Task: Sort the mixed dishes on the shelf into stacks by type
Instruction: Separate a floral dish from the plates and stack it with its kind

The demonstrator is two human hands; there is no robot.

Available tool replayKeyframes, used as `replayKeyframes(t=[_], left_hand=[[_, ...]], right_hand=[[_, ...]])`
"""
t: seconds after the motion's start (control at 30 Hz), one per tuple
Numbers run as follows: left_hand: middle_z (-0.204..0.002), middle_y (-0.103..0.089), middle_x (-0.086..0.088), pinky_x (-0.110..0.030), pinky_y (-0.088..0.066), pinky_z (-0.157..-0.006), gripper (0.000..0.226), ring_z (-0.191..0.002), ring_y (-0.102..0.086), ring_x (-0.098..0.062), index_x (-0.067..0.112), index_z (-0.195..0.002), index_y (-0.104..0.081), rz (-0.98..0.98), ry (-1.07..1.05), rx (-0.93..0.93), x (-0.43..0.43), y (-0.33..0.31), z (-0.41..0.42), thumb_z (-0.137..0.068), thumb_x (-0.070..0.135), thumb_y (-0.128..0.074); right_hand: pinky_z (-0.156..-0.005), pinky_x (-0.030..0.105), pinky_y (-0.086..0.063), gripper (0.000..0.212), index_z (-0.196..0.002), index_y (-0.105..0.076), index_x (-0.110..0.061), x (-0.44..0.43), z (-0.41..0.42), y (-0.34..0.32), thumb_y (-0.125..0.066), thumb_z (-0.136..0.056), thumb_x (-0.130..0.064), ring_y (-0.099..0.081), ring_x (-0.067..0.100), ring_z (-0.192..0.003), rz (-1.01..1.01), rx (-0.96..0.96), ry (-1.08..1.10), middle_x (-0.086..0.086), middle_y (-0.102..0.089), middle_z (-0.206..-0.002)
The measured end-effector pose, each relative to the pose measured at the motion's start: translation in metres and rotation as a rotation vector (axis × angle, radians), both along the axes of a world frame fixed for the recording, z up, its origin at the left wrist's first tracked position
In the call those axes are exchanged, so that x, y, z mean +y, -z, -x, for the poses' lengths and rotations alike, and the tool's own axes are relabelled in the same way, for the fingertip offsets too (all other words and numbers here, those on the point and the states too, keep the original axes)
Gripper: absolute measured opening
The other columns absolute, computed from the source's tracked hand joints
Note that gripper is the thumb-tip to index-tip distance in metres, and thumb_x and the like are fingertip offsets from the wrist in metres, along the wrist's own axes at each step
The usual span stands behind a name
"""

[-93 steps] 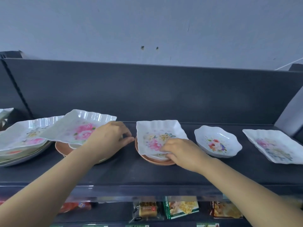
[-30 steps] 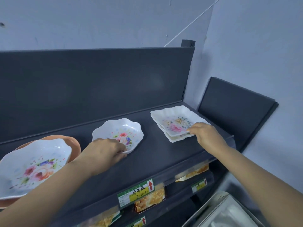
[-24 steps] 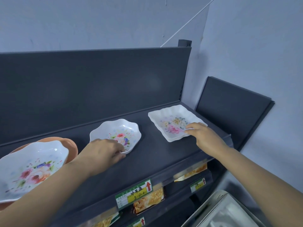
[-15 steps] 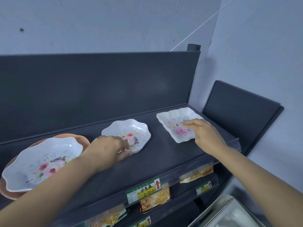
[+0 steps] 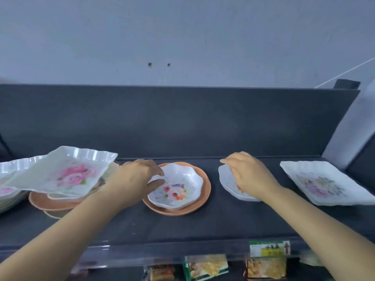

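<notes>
On shelf (image 5: 182, 226), hands now on both scalloped bowls (image 5: 178, 187), not rectangular plate (image 5: 324, 183).

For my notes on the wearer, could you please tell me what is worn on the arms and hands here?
Nothing is worn that shows. The left hand and right hand are bare, without gloves, and I can make out no rings, though the picture is slightly blurred. Both forearms are bare to the picture's lower edge: no sleeves, watch or bracelet show. The upper arms are out of view.
</notes>
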State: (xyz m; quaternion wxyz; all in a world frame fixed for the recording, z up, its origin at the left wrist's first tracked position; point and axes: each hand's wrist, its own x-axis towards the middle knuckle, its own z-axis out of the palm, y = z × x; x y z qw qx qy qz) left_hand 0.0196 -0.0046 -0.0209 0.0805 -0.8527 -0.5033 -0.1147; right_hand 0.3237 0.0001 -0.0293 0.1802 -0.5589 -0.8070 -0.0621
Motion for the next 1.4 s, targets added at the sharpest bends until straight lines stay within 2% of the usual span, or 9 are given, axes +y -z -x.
replayKeyframes(t=[0.17, 0.3, 0.43, 0.57, 0.77, 0.87, 1.07, 1.2, 1.4], left_hand=[[-0.091, -0.066, 0.013, -0.029, -0.049, -0.062, 0.047, -0.085, -0.063, -0.016, 0.032, -0.094, -0.069, -0.011, -0.147, -0.09, -0.021, -0.005, 0.081, -0.08, 0.059, -0.033], [-0.102, -0.067, 0.012, -0.032, -0.051, -0.074, 0.06, -0.095, -0.062, -0.017, 0.031, -0.099, -0.069, 0.006, -0.256, -0.128, -0.041, -0.01, 0.136, -0.075, 0.068, -0.028], [-0.11, -0.065, 0.011, -0.03, -0.046, -0.08, 0.053, -0.103, -0.058, -0.016, 0.028, -0.106, -0.068, -0.003, -0.343, -0.143, -0.056, -0.015, 0.182, -0.079, 0.067, -0.044], [-0.107, -0.065, 0.009, -0.036, -0.048, -0.084, 0.07, -0.103, -0.057, -0.02, 0.027, -0.105, -0.068, -0.003, -0.391, -0.205, -0.063, -0.012, 0.223, -0.069, 0.071, -0.027], [-0.108, -0.064, 0.007, -0.039, -0.051, -0.079, 0.046, -0.102, -0.058, -0.023, 0.026, -0.105, -0.068, -0.041, -0.403, -0.202, -0.073, -0.004, 0.262, -0.078, 0.058, -0.051], [-0.11, -0.063, 0.006, -0.038, -0.051, -0.079, 0.053, -0.099, -0.059, -0.023, 0.025, -0.109, -0.066, -0.049, -0.382, -0.215, -0.075, 0.002, 0.273, -0.076, 0.059, -0.044], [-0.106, -0.065, -0.002, -0.039, -0.051, -0.075, 0.042, -0.091, -0.061, -0.029, 0.015, -0.112, -0.065, -0.177, -0.344, -0.244, -0.075, 0.007, 0.276, -0.08, 0.042, -0.062], [-0.083, -0.059, 0.003, -0.031, -0.045, -0.058, 0.02, -0.072, -0.057, -0.021, 0.019, -0.093, -0.064, -0.23, -0.377, -0.425, -0.077, 0.006, 0.268, -0.082, 0.036, -0.068], [-0.075, -0.052, 0.008, -0.031, -0.042, -0.057, 0.014, -0.068, -0.05, -0.007, 0.025, -0.087, -0.059, -0.25, -0.376, -0.518, -0.077, -0.002, 0.253, -0.082, 0.035, -0.067]], right_hand=[[-0.086, 0.032, -0.046, 0.039, -0.124, -0.057, -0.022, 0.007, 0.088, -0.007, -0.044, -0.092, -0.005, -0.047, 0.018, -0.11, -0.01, 0.017, -0.134, -0.006, -0.058, -0.116], [-0.091, 0.029, -0.041, 0.04, -0.129, -0.053, -0.019, 0.005, 0.149, -0.008, -0.041, -0.094, -0.005, -0.046, 0.017, -0.113, -0.001, 0.035, -0.257, -0.005, -0.057, -0.122], [-0.094, 0.032, -0.041, 0.031, -0.125, -0.057, -0.018, -0.006, 0.208, -0.01, -0.045, -0.098, -0.023, -0.048, 0.02, -0.11, 0.029, 0.057, -0.37, -0.002, -0.061, -0.117], [-0.09, 0.034, -0.042, 0.034, -0.12, -0.059, -0.019, -0.018, 0.26, -0.008, -0.047, -0.095, -0.038, -0.045, 0.017, -0.108, 0.091, 0.041, -0.42, -0.003, -0.06, -0.112], [-0.092, 0.032, -0.039, 0.038, -0.122, -0.055, -0.02, -0.026, 0.314, -0.006, -0.051, -0.091, -0.042, -0.042, 0.015, -0.111, 0.145, -0.004, -0.441, -0.005, -0.056, -0.115], [-0.082, 0.031, -0.038, 0.029, -0.116, -0.057, -0.018, -0.028, 0.329, -0.006, -0.051, -0.092, -0.033, -0.043, 0.018, -0.105, 0.12, -0.044, -0.414, -0.003, -0.055, -0.108], [-0.051, 0.027, -0.015, 0.015, -0.075, -0.052, -0.012, -0.028, 0.337, 0.005, -0.048, -0.087, -0.003, -0.037, 0.022, -0.082, 0.005, -0.107, -0.282, -0.003, -0.04, -0.083], [-0.047, 0.026, -0.007, 0.023, -0.067, -0.04, -0.013, -0.032, 0.335, 0.005, -0.052, -0.076, 0.003, -0.033, 0.022, -0.072, -0.121, -0.047, -0.28, -0.003, -0.037, -0.077], [-0.047, 0.017, 0.0, 0.044, -0.057, -0.037, -0.014, -0.035, 0.315, -0.001, -0.07, -0.04, 0.008, -0.029, 0.016, -0.055, -0.272, 0.015, -0.257, -0.007, -0.031, -0.064]])
